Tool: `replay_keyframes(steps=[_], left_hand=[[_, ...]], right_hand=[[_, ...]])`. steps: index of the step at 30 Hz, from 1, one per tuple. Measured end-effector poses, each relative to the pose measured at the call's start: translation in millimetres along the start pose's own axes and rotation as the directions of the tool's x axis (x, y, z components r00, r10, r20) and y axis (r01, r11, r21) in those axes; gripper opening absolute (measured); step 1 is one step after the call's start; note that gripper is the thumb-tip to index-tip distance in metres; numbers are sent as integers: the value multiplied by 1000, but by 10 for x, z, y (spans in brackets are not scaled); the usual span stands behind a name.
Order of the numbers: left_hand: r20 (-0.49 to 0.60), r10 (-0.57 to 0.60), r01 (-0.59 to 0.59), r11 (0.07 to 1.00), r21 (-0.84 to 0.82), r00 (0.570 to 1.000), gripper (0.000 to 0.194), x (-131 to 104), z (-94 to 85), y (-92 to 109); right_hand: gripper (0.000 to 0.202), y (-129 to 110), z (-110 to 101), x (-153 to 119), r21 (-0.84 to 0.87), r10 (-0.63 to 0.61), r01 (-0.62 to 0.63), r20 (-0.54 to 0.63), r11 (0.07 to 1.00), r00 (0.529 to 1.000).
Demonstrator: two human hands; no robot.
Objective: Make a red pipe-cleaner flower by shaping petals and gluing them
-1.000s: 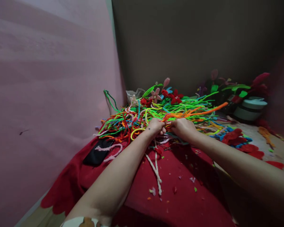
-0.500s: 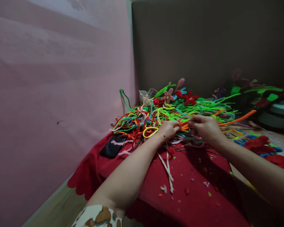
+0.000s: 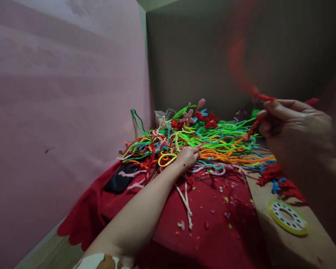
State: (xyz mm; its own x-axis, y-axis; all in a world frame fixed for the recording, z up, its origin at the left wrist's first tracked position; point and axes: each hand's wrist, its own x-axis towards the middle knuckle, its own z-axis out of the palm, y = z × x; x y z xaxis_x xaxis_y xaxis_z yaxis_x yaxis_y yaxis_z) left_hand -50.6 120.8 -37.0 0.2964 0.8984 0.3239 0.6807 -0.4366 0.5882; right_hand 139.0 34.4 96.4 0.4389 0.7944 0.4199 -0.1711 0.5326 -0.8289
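A tangled heap of bright pipe cleaners [image 3: 224, 136] in green, orange, red and other colours covers the back of the red cloth. My left hand [image 3: 188, 156] is closed at the heap's front edge, beside orange pipe cleaners [image 3: 221, 155]; what its fingers hold is hidden. Raised at the right, my right hand [image 3: 299, 123] pinches a red pipe cleaner [image 3: 264, 98], whose upper part is blurred by motion. A yellow pipe cleaner loop [image 3: 167, 160] lies left of my left hand.
A black phone [image 3: 119, 180] lies at the cloth's left. Fuzzy flowers [image 3: 211, 120] stand behind the heap. Small scraps dot the red cloth [image 3: 212, 231]. A yellow-rimmed disc [image 3: 288, 217] lies on the wooden surface at the right. A pink wall [image 3: 72, 112] rises on the left.
My right hand has left the heap, moving right and up, and now holds a red pipe cleaner. The view has shifted right, showing the disc. My left hand stays at the heap.
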Motion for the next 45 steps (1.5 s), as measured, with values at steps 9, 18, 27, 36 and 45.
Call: replay_keyframes(steps=[9, 18, 27, 36, 45], left_hand=[[85, 166, -43, 650, -759, 982, 55, -259, -171, 704], [-99, -73, -69, 340, -938, 992, 25, -251, -241, 786], [48, -231, 66, 69, -995, 972, 18, -178, -289, 699], [15, -452, 40, 46, -998, 892, 20, -47, -434, 465], [-11, -419, 58, 152, -987, 908, 16, -31, -541, 415]], right_hand=[[10, 234, -134, -356, -141, 230, -211, 133, 967, 964], [20, 470, -186, -598, -324, 494, -418, 204, 849, 845], [34, 595, -456, -722, -337, 642, -547, 453, 766, 619], [38, 798, -637, -759, -396, 728, -620, 482, 677, 487], [39, 839, -650, -804, -515, 707, -489, 443, 704, 551]])
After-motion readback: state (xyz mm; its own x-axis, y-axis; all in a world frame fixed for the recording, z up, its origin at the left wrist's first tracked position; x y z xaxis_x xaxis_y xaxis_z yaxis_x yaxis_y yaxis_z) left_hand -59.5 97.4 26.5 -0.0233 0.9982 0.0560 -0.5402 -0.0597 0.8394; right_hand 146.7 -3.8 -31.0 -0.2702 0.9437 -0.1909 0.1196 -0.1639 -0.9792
